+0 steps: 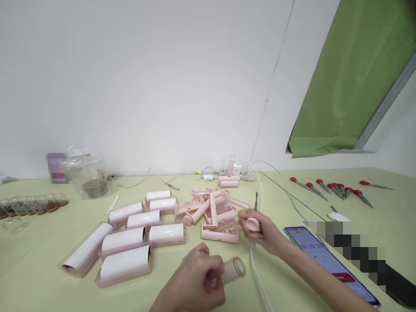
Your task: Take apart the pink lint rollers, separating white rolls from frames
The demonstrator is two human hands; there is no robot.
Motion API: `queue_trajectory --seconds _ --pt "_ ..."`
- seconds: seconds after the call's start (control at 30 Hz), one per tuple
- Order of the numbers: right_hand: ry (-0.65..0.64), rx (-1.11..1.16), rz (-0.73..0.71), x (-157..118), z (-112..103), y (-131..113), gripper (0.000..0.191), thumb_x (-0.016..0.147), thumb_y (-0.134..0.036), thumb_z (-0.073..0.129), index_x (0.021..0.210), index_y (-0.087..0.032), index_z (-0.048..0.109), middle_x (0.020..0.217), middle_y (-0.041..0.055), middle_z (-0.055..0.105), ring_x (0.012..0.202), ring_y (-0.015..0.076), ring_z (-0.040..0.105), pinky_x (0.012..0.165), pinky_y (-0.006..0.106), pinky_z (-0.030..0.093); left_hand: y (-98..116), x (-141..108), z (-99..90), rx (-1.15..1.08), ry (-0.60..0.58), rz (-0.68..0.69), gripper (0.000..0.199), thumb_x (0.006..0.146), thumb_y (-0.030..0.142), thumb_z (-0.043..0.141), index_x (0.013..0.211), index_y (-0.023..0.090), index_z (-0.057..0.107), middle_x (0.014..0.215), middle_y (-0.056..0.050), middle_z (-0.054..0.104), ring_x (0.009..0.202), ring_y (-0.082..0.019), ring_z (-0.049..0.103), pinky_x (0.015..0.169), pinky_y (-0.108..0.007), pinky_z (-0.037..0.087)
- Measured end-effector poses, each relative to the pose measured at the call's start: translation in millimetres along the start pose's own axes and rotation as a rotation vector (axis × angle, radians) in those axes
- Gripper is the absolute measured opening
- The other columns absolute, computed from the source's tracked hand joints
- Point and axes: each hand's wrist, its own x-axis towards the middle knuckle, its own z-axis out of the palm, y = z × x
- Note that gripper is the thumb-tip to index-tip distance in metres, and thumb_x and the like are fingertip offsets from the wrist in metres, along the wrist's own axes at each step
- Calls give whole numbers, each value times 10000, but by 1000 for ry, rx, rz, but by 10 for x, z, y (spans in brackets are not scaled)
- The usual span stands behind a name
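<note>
At the front centre my left hand [198,277] is closed around a clear tube [234,269] with an open round rim pointing right. Something pink shows in the curl of its fingers, partly hidden. To its right and farther back, my right hand [260,229] is closed on a pink round-ended part [252,224]. A thin metal shaft [256,202] stands up above these fingers; what it joins to is hidden. Just left of my right hand lies a pile of pink plastic handles and covers [214,212]. White lint rollers [125,262] in pinkish covers lie in rows farther left.
A phone [325,260] lies near my right forearm, with a white cable [260,277] between it and my left hand. Several red-ended tools [338,188] are at the right. A clear plastic bucket [92,177] and small glass jars [35,204] stand left. A power strip [245,177] is by the wall.
</note>
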Motion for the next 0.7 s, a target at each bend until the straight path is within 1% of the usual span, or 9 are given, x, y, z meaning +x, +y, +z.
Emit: queue_trajectory --seconds 0.07,0.13,0.2,0.3,0.37,0.43,0.53,0.6,0.7 --pt "97 -84 57 116 -64 146 394 821 -510 314 657 -195 485 508 -36 412 450 119 395 431 228 306 -77 45 49 41 174 -65 268 515 68 463 561 214 242 530 30 399 619 -151 406 561 -239 339" --pt "181 -197 124 248 -138 283 364 775 -554 397 720 -202 476 608 -15 480 553 143 456 489 234 319 -140 89 116 103 324 -127 256 528 122 496 610 222 274 577 19 420 638 -170 415 617 -288 379" --pt "205 -316 190 381 -197 398 384 723 -590 455 677 -209 453 609 -7 500 569 165 467 492 241 293 -162 110 179 134 373 -153 214 551 136 491 690 211 346 648 -3 466 693 -193 443 687 -336 400" --pt "120 -463 246 541 -238 497 386 671 -589 512 628 -207 482 603 22 554 577 202 504 484 255 267 -111 87 219 124 321 -115 176 683 117 409 846 182 429 784 -40 525 794 -203 483 799 -384 385" --pt "34 -532 249 604 -251 507 346 677 -545 527 694 -199 548 660 53 608 644 235 551 504 266 287 -58 57 195 102 271 -77 229 779 143 350 989 170 437 911 -74 541 885 -210 487 863 -408 356" --pt "-44 -590 247 635 -276 481 344 682 -496 542 829 -189 590 739 79 646 721 259 581 534 277 314 -29 29 126 67 219 -44 333 814 212 373 1143 165 381 1078 -111 513 1017 -235 451 935 -438 298" --pt "-138 -662 256 656 -361 402 412 644 -472 596 934 -180 599 794 97 665 754 273 600 553 287 342 -76 -14 -40 8 153 -15 579 709 289 561 1232 204 328 1239 -104 433 1159 -277 352 997 -449 233" --pt "-182 -703 264 664 -457 332 383 589 -467 651 850 -188 626 781 93 666 743 278 604 551 288 350 -160 -50 -147 -39 118 -19 734 611 271 649 1258 237 305 1280 -80 404 1183 -280 333 997 -420 255" --pt "-212 -752 271 636 -628 196 285 527 -423 710 657 -182 631 694 90 650 692 285 598 535 290 342 -286 -103 -214 -84 69 -55 773 605 211 636 1288 256 278 1290 -69 409 1161 -261 377 961 -375 310"
